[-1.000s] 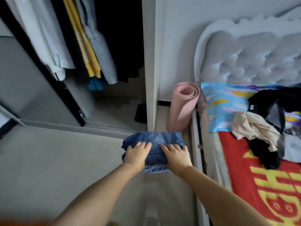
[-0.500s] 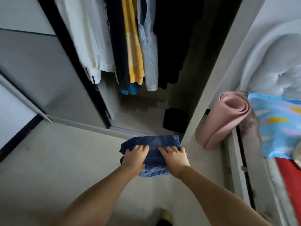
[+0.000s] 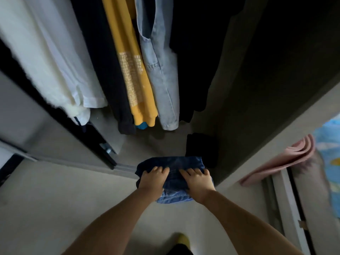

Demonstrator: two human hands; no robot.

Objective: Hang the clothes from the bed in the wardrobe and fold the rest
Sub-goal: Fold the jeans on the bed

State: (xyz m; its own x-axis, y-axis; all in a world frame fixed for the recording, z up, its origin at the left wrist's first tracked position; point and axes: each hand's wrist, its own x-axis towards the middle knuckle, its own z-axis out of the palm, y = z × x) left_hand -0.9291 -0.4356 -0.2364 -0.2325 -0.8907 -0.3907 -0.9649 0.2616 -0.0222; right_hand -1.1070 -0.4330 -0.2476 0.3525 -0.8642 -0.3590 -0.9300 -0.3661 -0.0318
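Observation:
A folded blue denim garment (image 3: 173, 165) is carried in front of me at the open wardrobe's threshold. My left hand (image 3: 152, 179) grips its left side and my right hand (image 3: 197, 183) grips its right side, fingers on top and thumbs hidden beneath. Inside the wardrobe (image 3: 257, 89) hang a white garment (image 3: 55, 67), a dark one (image 3: 103, 70), a yellow one (image 3: 134, 74) and a light denim one (image 3: 161, 70). A folded black item (image 3: 200, 148) lies on the wardrobe floor just beyond the jeans.
The sliding door's black frame (image 3: 60, 115) runs diagonally at left. A rolled pink mat (image 3: 276, 164) leans by the bed frame (image 3: 290, 203) at right, beside a blue patterned pillow (image 3: 329, 153). A yellow slipper (image 3: 183, 240) shows on the grey floor below.
I have turned and moved from the bed toward the wardrobe, so the hanging clothes fill the view and the bed has slid off to the right. Both hands keep holding the folded jeans.

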